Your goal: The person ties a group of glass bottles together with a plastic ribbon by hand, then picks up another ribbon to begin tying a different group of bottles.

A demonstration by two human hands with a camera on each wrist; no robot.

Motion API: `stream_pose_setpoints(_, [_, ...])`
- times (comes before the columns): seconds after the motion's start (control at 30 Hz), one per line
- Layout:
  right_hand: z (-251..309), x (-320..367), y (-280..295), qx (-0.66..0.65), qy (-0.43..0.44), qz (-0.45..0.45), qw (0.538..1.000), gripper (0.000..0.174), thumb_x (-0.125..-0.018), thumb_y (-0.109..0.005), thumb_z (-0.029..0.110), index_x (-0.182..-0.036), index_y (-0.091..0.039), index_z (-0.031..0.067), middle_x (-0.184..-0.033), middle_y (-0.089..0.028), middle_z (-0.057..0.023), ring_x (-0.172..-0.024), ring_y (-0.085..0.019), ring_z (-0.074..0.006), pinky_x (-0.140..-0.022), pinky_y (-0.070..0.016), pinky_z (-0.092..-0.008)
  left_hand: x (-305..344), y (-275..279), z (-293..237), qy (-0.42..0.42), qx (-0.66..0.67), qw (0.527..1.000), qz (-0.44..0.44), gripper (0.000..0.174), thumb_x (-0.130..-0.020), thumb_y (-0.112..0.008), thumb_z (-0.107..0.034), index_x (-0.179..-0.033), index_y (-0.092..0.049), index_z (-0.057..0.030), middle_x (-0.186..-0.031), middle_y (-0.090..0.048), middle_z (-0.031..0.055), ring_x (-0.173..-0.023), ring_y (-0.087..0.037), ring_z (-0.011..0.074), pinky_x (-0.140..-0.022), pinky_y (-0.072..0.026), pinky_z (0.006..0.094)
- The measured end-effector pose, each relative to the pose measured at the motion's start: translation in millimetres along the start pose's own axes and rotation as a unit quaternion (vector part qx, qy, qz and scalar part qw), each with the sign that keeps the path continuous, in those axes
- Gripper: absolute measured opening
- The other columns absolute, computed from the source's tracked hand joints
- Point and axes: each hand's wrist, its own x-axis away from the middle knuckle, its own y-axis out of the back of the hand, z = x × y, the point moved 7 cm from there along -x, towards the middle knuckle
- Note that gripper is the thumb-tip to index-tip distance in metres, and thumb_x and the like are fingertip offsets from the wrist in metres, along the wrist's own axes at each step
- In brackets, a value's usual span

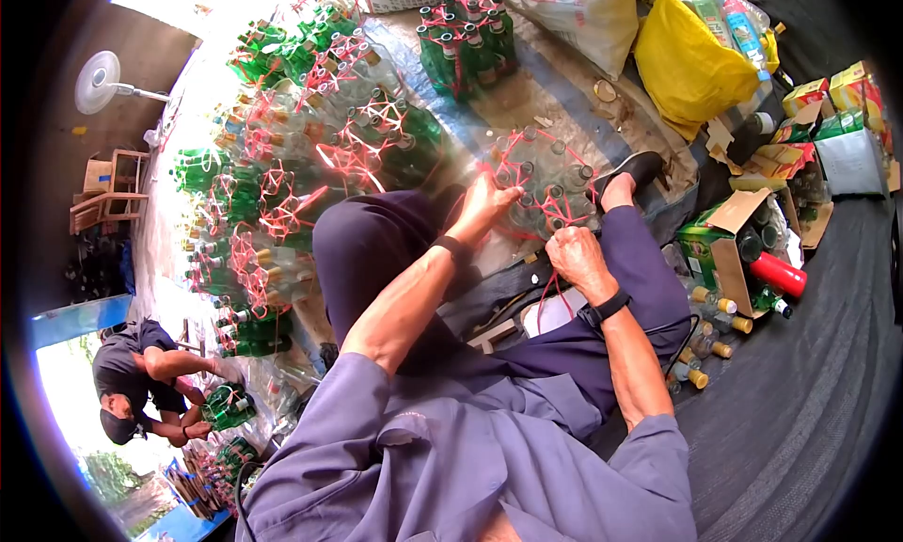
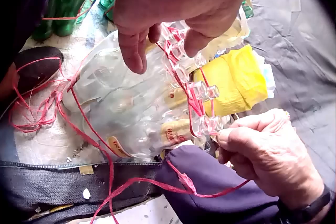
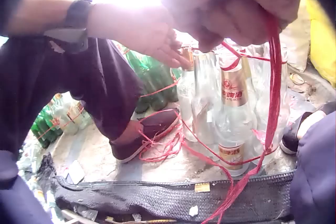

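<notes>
Clear glass bottles (image 1: 555, 180) stand bunched together, red twine (image 2: 181, 80) looped around their necks. My left hand (image 1: 484, 208) is at the near left edge of the bunch; in the right wrist view that hand (image 3: 136, 30) has fairly straight fingers against a bottle neck. In the left wrist view its fingers (image 2: 134, 51) hang apart from the thumb over the necks. My right hand (image 1: 578, 260) grips red twine at the near right side, and a thick strand (image 3: 274, 82) runs down from it. Loose twine trails over the shoe and black mat.
Tied green and clear bottles (image 1: 367, 137) crowd the left, with another green bunch (image 1: 466, 48) ahead. A yellow bag (image 1: 701, 62), opened cartons (image 1: 729, 236) and loose bottles (image 1: 710, 326) lie to the right. Another person (image 1: 141, 373) crouches at far left, holding green bottles.
</notes>
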Motion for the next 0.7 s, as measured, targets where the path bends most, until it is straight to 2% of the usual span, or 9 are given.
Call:
stream_pose_setpoints(0.13, [10, 4, -8, -0.078, 0.005, 0.002, 0.997, 0.024, -0.082, -0.058, 0.018, -0.069, -0.067, -0.0011, -0.07, -0.063, -0.0276, -0.068, -0.065, -0.0449, -0.067, -0.0546, -0.051, 12, 11, -32, -0.02, 0.064, 0.997, -0.022, 0.044, -0.082, -0.078, -0.035, -0.088, -0.052, 0.0002, -0.078, -0.055, 0.0067, -0.075, -0.051, 0.0142, -0.065, -0.0439, 0.0329])
stream_pose_setpoints(0.2, [10, 4, -4, -0.069, -0.008, 0.006, 0.998, 0.024, -0.081, -0.058, 0.018, -0.069, -0.067, -0.0013, -0.071, -0.063, -0.0275, -0.069, -0.065, -0.045, -0.068, -0.0545, -0.051, 15, 15, -37, -0.007, 0.066, 0.997, -0.032, 0.051, -0.079, -0.078, -0.041, -0.089, -0.052, 0.0012, -0.079, -0.056, 0.0093, -0.077, -0.053, 0.0175, -0.069, -0.045, 0.0357])
stream_pose_setpoints(0.33, [0, 5, 17, -0.035, -0.029, 0.012, 0.999, 0.024, -0.08, -0.056, 0.016, -0.07, -0.067, -0.0026, -0.072, -0.063, -0.0287, -0.071, -0.066, -0.0456, -0.069, -0.0546, -0.051, 20, 10, -33, 0.0, 0.033, 0.999, -0.034, 0.051, -0.079, -0.077, -0.04, -0.09, -0.052, 0.0024, -0.08, -0.059, 0.0131, -0.078, -0.057, 0.021, -0.071, -0.047, 0.037])
stream_pose_setpoints(0.43, [-18, 8, 20, 0.014, -0.051, 0.012, 0.999, 0.025, -0.081, -0.056, 0.016, -0.071, -0.067, -0.0031, -0.073, -0.064, -0.0288, -0.072, -0.066, -0.0452, -0.07, -0.055, -0.0511, 11, 8, -17, 0.001, -0.018, 0.998, -0.055, 0.045, -0.079, -0.076, -0.036, -0.088, -0.055, 0.0028, -0.084, -0.064, 0.0184, -0.078, -0.062, 0.0266, -0.073, -0.0492, 0.0392])
stream_pose_setpoints(0.5, [-22, 9, 20, 0.033, -0.063, 0.013, 0.997, 0.025, -0.081, -0.056, 0.016, -0.071, -0.068, -0.0034, -0.074, -0.064, -0.0288, -0.073, -0.067, -0.0449, -0.071, -0.0553, -0.051, 11, 2, -16, -0.009, -0.099, 0.995, -0.013, 0.032, -0.082, -0.07, -0.027, -0.092, -0.06, 0.0026, -0.089, -0.065, 0.0221, -0.081, -0.065, 0.0349, -0.072, -0.0504, 0.0444])
stream_pose_setpoints(0.53, [-20, 9, 22, 0.035, -0.063, 0.014, 0.997, 0.025, -0.082, -0.057, 0.016, -0.072, -0.068, -0.0036, -0.075, -0.065, -0.0289, -0.074, -0.067, -0.0446, -0.071, -0.0556, -0.051, 15, -1, -17, -0.009, -0.099, 0.995, -0.013, 0.032, -0.082, -0.07, -0.027, -0.092, -0.06, 0.0026, -0.089, -0.065, 0.0221, -0.081, -0.065, 0.0349, -0.072, -0.0504, 0.0444])
stream_pose_setpoints(0.6, [-20, 8, 23, 0.037, -0.062, 0.014, 0.997, 0.025, -0.082, -0.057, 0.017, -0.072, -0.068, -0.0038, -0.077, -0.066, -0.0289, -0.075, -0.068, -0.0442, -0.071, -0.0559, -0.051, 29, -11, -38, -0.111, -0.136, 0.984, -0.037, 0.03, -0.082, -0.07, -0.028, -0.081, -0.063, 0.0015, -0.089, -0.065, 0.0199, -0.078, -0.064, 0.0367, -0.071, -0.0509, 0.046])
stream_pose_setpoints(0.63, [-23, 9, 21, 0.045, -0.069, 0.015, 0.996, 0.025, -0.083, -0.058, 0.017, -0.073, -0.068, -0.0036, -0.077, -0.066, -0.0288, -0.076, -0.068, -0.0442, -0.071, -0.0559, -0.051, 37, -18, -45, -0.144, -0.154, 0.977, -0.013, 0.033, -0.081, -0.072, -0.029, -0.095, -0.066, 0.0, -0.092, -0.066, 0.0159, -0.085, -0.064, 0.0349, -0.078, -0.0518, 0.042])
stream_pose_setpoints(0.7, [-28, 9, 18, 0.052, -0.077, 0.017, 0.995, 0.024, -0.083, -0.059, 0.017, -0.074, -0.068, -0.0035, -0.077, -0.066, -0.0287, -0.076, -0.068, -0.0443, -0.071, -0.0559, -0.0511, 53, -29, -73, -0.296, -0.255, 0.92, -0.029, 0.042, -0.079, -0.075, -0.031, -0.106, -0.064, -0.0011, -0.102, -0.064, 0.0148, -0.105, -0.059, 0.0357, -0.09, -0.0483, 0.0429])
